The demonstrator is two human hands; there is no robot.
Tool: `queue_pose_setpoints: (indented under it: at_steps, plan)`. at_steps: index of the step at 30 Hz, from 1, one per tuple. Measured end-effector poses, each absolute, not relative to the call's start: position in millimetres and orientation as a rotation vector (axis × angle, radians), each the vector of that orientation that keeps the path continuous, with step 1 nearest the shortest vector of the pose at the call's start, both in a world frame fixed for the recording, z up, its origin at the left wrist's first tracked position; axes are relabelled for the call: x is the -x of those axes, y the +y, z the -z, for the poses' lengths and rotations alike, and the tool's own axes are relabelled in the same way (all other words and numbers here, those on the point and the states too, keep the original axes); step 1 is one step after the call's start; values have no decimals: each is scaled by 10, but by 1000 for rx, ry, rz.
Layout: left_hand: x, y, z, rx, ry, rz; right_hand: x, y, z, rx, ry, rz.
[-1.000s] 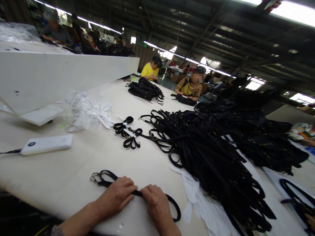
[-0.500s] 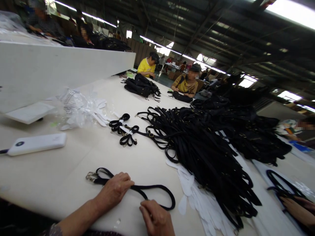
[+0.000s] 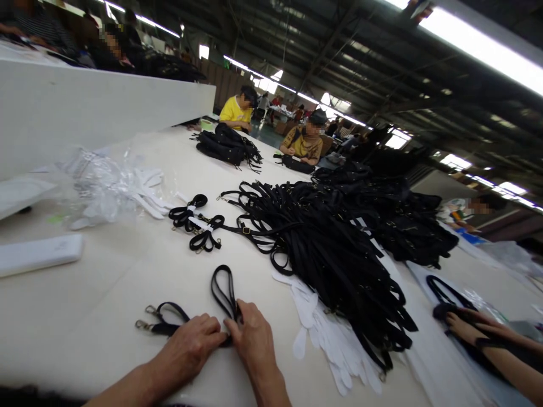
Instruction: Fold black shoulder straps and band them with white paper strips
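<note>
A black strap (image 3: 223, 288) with metal snap hooks at its left end lies folded between my hands, close to the table's near edge. My left hand (image 3: 190, 342) is closed on its middle, beside the hooks. My right hand (image 3: 254, 333) pinches the other part, and a narrow loop stands out above the fingers, pointing away from me. Beyond them lie bundled black straps (image 3: 197, 223) held with white bands. To the right is a large heap of loose black straps (image 3: 322, 249), with white paper strips (image 3: 322, 322) under its near side.
Clear plastic bags (image 3: 102, 181) and a white power bank (image 3: 42, 254) are on the left of the white table. Black bags (image 3: 229, 144) lie farther back, near two seated people. At right, a co-worker's hands (image 3: 466, 325) handle something black.
My right hand has moved up and left, closer to my left hand. The strap's wide loop, which lay out to the right, is now folded narrow and points away. The view has shifted right.
</note>
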State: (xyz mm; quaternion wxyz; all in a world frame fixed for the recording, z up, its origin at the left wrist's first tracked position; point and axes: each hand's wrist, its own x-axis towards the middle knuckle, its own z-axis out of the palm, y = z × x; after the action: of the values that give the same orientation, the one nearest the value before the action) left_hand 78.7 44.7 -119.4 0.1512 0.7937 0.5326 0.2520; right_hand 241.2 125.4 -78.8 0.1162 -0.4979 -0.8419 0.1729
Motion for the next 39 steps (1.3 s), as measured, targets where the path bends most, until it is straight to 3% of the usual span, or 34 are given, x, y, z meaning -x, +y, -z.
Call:
queue_pose_setpoints:
  at_steps: [7,18,30,39]
  plan:
    - [-697,409,1159,-2285,1462,-763,-2236,1202,957,1117,-2616,-507]
    - [-191,275,1002,-2530,1638,-687,-2222,1214,901,1116,-2688,-465]
    - [71,525,1013,-2501,1533,-656,-2196,1295,879,1066,-2645,-707]
    - [-56,445,905,-2408,1593,-663,-2209,1229,888,985,-2693,-522]
